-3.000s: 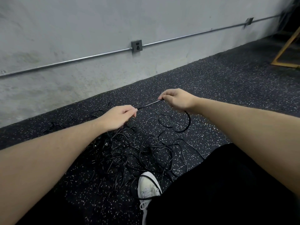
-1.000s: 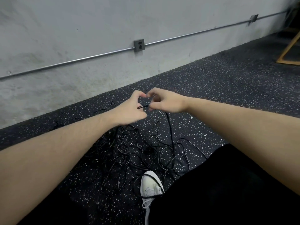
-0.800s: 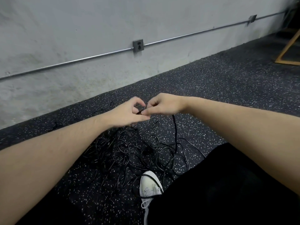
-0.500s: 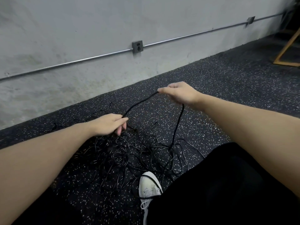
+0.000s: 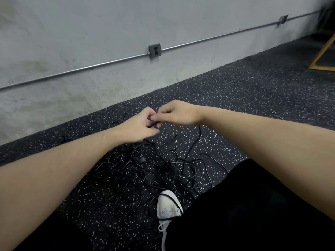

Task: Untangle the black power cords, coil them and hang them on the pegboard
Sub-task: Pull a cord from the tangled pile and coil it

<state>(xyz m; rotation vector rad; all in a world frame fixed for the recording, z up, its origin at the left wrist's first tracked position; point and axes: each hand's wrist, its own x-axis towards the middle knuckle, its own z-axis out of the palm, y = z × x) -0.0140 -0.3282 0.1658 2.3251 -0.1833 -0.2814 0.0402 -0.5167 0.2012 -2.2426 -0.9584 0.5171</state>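
A tangle of thin black power cords (image 5: 145, 171) lies on the speckled black floor in front of me. Above its far side, my left hand (image 5: 137, 126) and my right hand (image 5: 179, 113) meet, fingertips together. Both pinch one short black stretch of cord (image 5: 153, 124) between them. A strand of cord (image 5: 196, 140) drops from my right hand down into the tangle. No pegboard is in view.
My white shoe (image 5: 168, 205) and black trouser leg (image 5: 244, 205) sit at the near edge of the tangle. A grey wall with a metal conduit (image 5: 90, 67) and an outlet box (image 5: 155, 50) runs behind. A wooden frame (image 5: 324, 53) stands far right.
Half a second ago my hands were apart with the cord stretched between them. They have come back together, and my left hand has risen off the pile.
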